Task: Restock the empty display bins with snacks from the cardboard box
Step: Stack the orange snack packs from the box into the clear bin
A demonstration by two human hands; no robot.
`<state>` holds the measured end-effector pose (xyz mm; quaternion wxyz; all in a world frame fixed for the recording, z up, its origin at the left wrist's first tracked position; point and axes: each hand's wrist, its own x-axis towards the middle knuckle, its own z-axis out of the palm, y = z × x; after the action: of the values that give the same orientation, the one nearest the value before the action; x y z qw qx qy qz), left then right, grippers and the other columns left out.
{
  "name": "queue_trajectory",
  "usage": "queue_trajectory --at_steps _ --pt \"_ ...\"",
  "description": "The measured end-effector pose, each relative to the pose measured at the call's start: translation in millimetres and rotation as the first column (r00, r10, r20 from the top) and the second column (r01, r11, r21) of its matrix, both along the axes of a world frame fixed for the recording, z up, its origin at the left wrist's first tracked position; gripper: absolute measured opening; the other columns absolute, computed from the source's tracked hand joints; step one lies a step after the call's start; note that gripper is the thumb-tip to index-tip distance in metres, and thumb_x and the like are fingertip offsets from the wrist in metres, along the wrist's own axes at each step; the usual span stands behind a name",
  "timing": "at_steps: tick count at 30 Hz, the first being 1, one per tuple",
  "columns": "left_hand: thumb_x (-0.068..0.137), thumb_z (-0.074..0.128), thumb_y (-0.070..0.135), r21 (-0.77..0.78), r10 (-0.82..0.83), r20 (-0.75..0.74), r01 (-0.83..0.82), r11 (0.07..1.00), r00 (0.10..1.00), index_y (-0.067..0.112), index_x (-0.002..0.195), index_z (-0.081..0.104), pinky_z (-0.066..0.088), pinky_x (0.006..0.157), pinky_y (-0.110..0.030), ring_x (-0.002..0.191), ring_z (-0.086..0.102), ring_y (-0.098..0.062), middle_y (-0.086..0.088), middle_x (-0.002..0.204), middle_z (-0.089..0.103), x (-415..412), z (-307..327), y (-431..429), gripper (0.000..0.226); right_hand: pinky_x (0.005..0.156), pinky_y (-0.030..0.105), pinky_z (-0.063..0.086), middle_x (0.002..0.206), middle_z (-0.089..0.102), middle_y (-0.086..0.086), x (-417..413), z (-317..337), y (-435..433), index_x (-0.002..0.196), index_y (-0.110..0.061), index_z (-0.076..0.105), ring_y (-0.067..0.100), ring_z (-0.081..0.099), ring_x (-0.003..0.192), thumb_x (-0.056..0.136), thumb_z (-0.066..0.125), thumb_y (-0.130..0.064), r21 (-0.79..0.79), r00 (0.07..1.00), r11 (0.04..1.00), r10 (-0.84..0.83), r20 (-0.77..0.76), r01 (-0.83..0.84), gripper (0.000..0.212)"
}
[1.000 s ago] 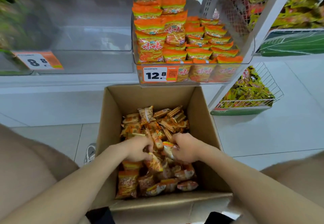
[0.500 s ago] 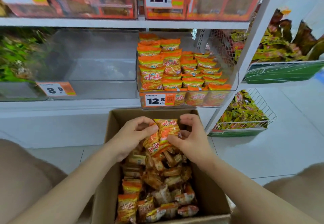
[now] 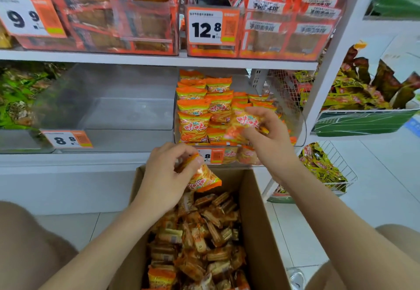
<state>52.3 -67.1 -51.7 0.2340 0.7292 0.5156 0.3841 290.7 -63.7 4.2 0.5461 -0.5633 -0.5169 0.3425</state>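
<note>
Lifted farther from the brown cardboard box [image 3: 256,210], one orange foil snack packet [image 3: 244,123] is pinched by the right hand [image 3: 271,137] at the far, part-filled clear plastic bin [image 3: 297,128], and a second packet [image 3: 203,179] is gripped nearer by the left hand [image 3: 167,176].

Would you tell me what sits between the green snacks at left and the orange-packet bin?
An empty clear bin bearing an 8.8 price tag, shown in the head view.

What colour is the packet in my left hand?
The packet is orange and yellow; head view.
</note>
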Motion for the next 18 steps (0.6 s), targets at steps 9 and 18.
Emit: queue_trajectory --at_steps 9,18 --pt "0.099 0.066 0.042 0.025 0.127 0.186 -0.134 0.991 0.974 0.036 0.1 0.07 0.048 0.07 -0.009 0.092 0.065 0.005 0.023 0.088 0.07 14.5 5.6 12.6 0.007 0.063 0.031 0.054 0.088 0.065 -0.005 -4.1 -39.7 92.2 0.118 -0.031 0.06 0.011 0.063 0.075 0.091 0.081 -0.019 0.147 0.927 0.986 -0.13 0.351 0.083 0.037" --pt "0.104 0.064 0.031 -0.272 0.272 0.463 -0.156 0.949 0.844 0.023 0.106 0.071 0.062 0.06 -0.032 0.076 0.075 -0.016 0.001 0.094 0.075 16.3 3.2 18.0 0.011 0.067 0.037 0.055 0.077 0.064 -0.008 17.4 -25.2 110.2 0.12 -0.024 0.069 0.021 0.064 0.068 0.097 0.074 -0.016 0.02 0.881 0.998 0.048 0.47 -0.065 0.025"
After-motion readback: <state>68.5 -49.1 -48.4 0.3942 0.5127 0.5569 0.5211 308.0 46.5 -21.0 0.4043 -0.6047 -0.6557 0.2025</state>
